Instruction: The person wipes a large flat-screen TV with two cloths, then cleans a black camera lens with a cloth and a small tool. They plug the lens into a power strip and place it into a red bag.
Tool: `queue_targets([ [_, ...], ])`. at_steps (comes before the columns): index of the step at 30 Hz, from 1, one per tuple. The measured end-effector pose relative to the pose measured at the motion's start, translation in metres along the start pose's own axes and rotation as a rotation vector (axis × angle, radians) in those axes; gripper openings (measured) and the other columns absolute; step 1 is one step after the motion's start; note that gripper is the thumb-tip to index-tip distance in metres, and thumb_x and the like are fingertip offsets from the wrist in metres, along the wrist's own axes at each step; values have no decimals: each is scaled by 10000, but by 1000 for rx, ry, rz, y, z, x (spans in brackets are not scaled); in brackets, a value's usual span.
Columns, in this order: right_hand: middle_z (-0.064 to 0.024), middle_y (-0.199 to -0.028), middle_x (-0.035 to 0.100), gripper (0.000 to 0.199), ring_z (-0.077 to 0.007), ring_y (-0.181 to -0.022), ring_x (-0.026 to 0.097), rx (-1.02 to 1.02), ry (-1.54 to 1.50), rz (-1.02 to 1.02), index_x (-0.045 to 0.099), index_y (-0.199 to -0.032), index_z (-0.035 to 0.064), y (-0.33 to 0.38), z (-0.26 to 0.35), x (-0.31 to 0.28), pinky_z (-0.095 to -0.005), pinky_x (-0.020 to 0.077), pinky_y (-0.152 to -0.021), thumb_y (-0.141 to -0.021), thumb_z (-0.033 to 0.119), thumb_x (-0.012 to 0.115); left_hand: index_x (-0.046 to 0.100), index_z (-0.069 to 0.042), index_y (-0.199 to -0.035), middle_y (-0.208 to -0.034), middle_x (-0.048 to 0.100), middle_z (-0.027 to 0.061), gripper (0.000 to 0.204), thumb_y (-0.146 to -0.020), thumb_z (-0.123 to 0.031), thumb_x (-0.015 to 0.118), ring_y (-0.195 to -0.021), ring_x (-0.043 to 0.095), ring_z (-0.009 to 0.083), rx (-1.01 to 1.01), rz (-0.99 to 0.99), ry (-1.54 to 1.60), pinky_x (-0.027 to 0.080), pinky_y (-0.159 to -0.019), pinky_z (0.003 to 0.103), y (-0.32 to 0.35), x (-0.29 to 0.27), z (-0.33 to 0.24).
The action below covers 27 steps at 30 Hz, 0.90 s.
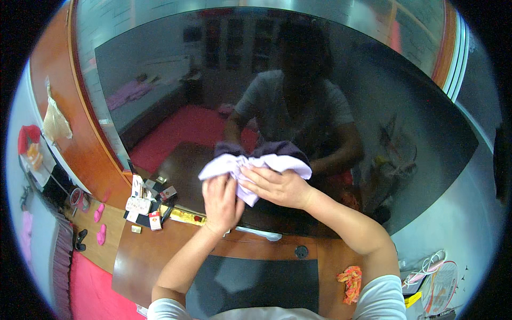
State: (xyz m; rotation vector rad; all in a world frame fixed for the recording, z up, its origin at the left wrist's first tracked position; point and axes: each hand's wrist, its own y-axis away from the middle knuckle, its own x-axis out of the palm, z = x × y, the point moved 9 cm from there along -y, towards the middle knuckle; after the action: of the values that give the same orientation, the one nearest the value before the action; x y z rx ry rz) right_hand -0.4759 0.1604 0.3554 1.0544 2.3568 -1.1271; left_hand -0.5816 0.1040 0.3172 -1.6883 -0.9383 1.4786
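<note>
A pale lilac cloth [290, 164] is bunched up in front of a large dark television screen [416, 122], close to its lower middle, and its reflection shows in the glass just above. My left hand [221, 202] grips the cloth's lower left part with bent fingers. From the right, my right hand [277, 188] lies across the cloth, its fingers pressed together on the gathered middle. Whether the cloth touches the screen is hard to tell.
Below the screen stands a brown wooden desk [160, 253] with a black mat [256, 282]. Small boxes [155, 220] and papers crowd its left end. An orange patterned cloth [350, 284] lies at the right. Beyond, a racket [441, 288] and white cables [426, 269] sit by the wall.
</note>
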Motion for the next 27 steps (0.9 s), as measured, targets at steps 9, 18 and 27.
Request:
queue_targets([
  [9,24,-1360,593,432,-207,-1257,521,248,450,-159,636,-1286,251,-101,-147,-121,-406,368,-1054,-862,180,597,472,-21,-1390,-1320,539,215,706,-734,-155,698,-1237,491,393,207,-397,49,323,-1092,509,-190,-99,-31],
  [18,-6,-1378,585,407,-200,-1192,549,267,412,-164,647,-1265,203,-83,-124,-115,-353,408,-1000,-866,183,569,601,-108,-1233,-1293,519,146,525,-722,-177,697,-1223,471,352,175,-439,58,343,-1034,494,-185,-82,-37],
  [27,-135,-1384,560,522,-326,-1277,512,433,470,-275,535,-1376,67,-97,-175,-174,-434,356,-1082,-863,106,622,590,3,-1120,-1242,577,199,474,-740,-258,699,-1248,501,357,328,-628,219,269,-1129,571,-264,-123,-88],
])
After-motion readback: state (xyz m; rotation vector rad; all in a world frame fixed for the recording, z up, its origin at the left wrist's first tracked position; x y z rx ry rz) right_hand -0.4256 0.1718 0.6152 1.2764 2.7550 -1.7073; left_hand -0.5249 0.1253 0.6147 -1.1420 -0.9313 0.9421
